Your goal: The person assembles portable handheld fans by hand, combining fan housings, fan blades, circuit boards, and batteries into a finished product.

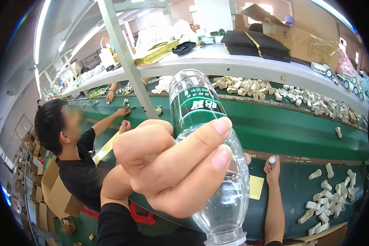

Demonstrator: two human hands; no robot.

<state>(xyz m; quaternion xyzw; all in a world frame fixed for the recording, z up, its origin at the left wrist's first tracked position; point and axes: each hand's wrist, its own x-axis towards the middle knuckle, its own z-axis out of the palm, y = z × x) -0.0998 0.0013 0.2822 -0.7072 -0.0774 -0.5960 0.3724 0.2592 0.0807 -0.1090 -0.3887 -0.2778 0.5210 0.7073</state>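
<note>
Close to the camera, my left hand (168,168) is wrapped round a clear plastic bottle (227,201) with a green label. The bottle is tipped, its base up and its neck at the lower edge; the mouth is cut off there. My right hand (272,167) rests over the green work surface to the right, fingers curled round a small round pale cap (272,160). Beside that hand lies a yellow paper sheet (256,187). Several cream plastic pieces (330,199) are scattered farther right on the surface.
A green conveyor belt (283,127) runs across, with heaped white parts (250,87) behind it. Above stands a white shelf (201,57) on a metal post (127,53), bearing black sheets (256,44) and a cardboard box (301,37). A co-worker (76,151) sits at left, reaching forward.
</note>
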